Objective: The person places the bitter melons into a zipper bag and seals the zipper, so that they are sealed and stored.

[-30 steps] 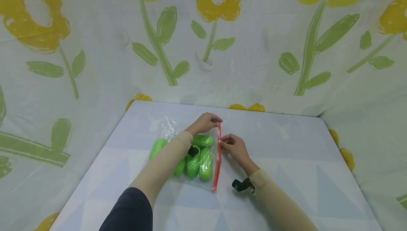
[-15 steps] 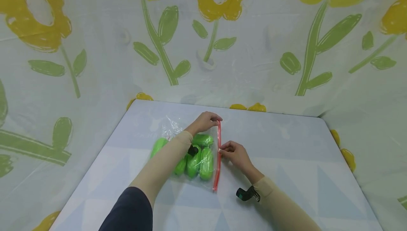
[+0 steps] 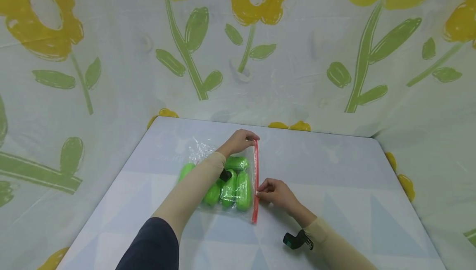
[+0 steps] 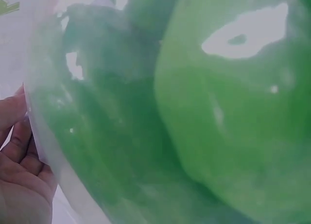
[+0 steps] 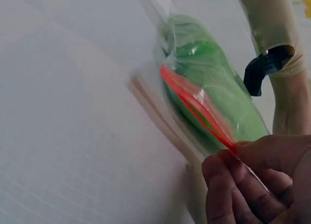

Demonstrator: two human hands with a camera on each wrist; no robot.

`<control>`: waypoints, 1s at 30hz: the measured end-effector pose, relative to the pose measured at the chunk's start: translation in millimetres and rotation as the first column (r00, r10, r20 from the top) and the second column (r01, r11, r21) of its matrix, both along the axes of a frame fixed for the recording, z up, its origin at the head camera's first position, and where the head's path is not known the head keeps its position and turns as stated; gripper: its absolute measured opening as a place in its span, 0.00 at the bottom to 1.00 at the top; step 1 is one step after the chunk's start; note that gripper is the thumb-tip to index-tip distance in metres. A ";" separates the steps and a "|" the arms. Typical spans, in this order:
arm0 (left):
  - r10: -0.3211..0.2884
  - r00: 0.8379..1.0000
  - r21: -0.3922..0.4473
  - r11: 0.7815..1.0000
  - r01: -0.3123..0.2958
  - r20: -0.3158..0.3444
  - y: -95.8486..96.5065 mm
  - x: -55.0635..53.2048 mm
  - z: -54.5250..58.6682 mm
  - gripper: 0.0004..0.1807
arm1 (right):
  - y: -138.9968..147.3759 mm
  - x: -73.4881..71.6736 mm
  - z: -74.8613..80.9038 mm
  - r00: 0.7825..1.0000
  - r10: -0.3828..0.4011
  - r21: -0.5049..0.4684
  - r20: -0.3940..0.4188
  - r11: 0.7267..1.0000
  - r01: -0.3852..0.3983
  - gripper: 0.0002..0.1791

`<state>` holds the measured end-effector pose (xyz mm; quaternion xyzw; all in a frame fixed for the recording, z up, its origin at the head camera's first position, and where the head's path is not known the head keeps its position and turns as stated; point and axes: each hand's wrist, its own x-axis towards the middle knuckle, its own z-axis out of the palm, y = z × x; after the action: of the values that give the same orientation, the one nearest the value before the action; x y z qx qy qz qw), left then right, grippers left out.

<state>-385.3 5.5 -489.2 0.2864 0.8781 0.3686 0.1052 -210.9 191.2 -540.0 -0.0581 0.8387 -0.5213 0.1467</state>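
Note:
A clear zip bag lies on the table with its red zip strip along the right side. Several green, rounded, elongated pieces fill it; their kind is unclear. My left hand reaches across the bag and pinches the far end of the strip. Lower down, my right hand pinches the same strip between thumb and fingers. In the right wrist view the red lips part between that pinch and the near end, with green showing inside. Green pieces under shiny plastic fill most of the left wrist view.
The pale table has a faint triangle pattern. Behind and beside it hangs a white cloth printed with yellow flowers and green leaves. Small black cameras sit on both wrists, and my left forearm covers part of the bag.
My right hand has slid along the red strip toward the near end, pinching it. The left hand keeps its place at the far end. The bag has barely shifted.

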 end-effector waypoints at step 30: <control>0.012 0.999 -0.012 1.000 -0.012 0.048 2.6 2.7 -0.7 0.18 | 11.2 25.7 0.7 0.973 0.208 -0.052 0.095 0.978 -0.204 0.05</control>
<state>-382.6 8.1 -489.9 0.2715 0.8791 0.3709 0.1260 -185.2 202.5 -539.3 -0.1216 0.8085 -0.5232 0.2406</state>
